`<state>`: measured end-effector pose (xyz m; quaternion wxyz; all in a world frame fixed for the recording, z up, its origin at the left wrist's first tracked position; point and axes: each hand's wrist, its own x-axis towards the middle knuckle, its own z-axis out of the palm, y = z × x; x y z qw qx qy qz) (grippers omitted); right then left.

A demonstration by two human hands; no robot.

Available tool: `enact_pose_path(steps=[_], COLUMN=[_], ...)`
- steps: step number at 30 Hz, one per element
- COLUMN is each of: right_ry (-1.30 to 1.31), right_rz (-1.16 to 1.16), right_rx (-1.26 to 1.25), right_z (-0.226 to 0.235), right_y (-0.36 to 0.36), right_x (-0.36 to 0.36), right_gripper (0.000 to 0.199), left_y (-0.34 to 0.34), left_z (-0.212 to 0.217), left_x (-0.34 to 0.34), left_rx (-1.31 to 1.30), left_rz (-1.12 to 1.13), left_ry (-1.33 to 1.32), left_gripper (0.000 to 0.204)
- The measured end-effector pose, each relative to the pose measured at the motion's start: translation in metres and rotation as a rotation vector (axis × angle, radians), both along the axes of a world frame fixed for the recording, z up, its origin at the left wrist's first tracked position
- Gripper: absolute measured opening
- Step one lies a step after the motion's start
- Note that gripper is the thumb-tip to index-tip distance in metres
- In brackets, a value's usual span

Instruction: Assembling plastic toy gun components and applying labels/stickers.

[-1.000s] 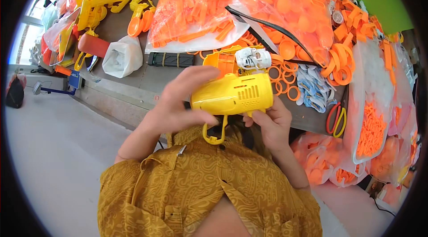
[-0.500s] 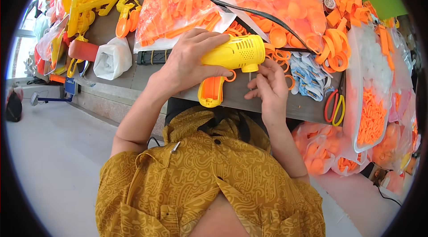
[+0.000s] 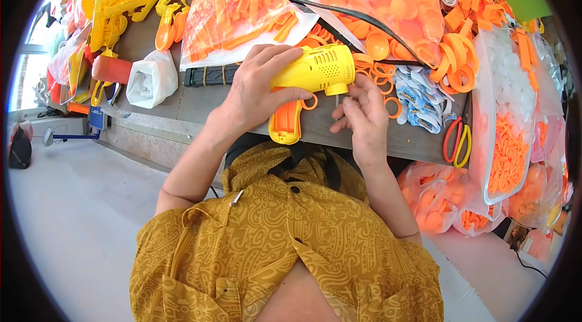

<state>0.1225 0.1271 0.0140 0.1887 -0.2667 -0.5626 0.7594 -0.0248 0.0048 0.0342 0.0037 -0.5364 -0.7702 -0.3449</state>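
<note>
A yellow toy gun [image 3: 315, 70] with an orange grip lies low over the brown table edge [image 3: 388, 140]. My left hand [image 3: 257, 89] is wrapped around its rear body, thumb under the barrel. My right hand [image 3: 361, 113] sits just right of the grip, below the muzzle, fingers curled near an orange trigger ring; what its fingertips pinch is too small to tell.
Clear bags of orange plastic parts [image 3: 242, 7] fill the table's back. Loose orange rings [image 3: 382, 73] lie by the muzzle. A white bag [image 3: 151, 79] and yellow parts [image 3: 115, 1] sit at the left. A tray of orange pieces [image 3: 509, 146] is at the right.
The toy gun has come down from in front of my chest to the table, its grip now pointing at me. My right hand slid from the body to beside the grip.
</note>
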Motion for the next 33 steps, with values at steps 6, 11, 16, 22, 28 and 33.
enact_pose_path(steps=[6, 11, 16, 22, 28, 33], right_ry=[-0.01, 0.001, 0.019, 0.019, 0.017, -0.017], right_rz=[0.027, 0.034, 0.055, 0.062, 0.033, 0.032], right_rx=[-0.017, -0.015, -0.035, -0.008, -0.007, 0.028], right_z=[0.0, 0.001, -0.001, 0.0, 0.007, 0.005], right_y=[-0.002, -0.003, -0.003, -0.004, -0.008, -0.006], right_x=[-0.002, -0.002, -0.003, -0.006, -0.017, -0.028], right_gripper=[0.041, 0.042, 0.04, 0.042, 0.047, 0.047], left_y=[-0.008, -0.011, -0.012, -0.012, -0.013, -0.015], left_z=[-0.005, -0.008, -0.012, -0.012, -0.008, -0.01], left_x=[0.007, 0.01, 0.011, 0.012, 0.013, 0.012], left_rx=[0.117, 0.145, 0.14, 0.128, 0.062, 0.052], left_rz=[0.044, 0.097, 0.112, 0.113, 0.102, 0.096], left_ry=[-0.054, -0.084, -0.064, 0.012, -0.009, 0.033], left_gripper=[0.056, 0.057, 0.057, 0.058, 0.058, 0.058])
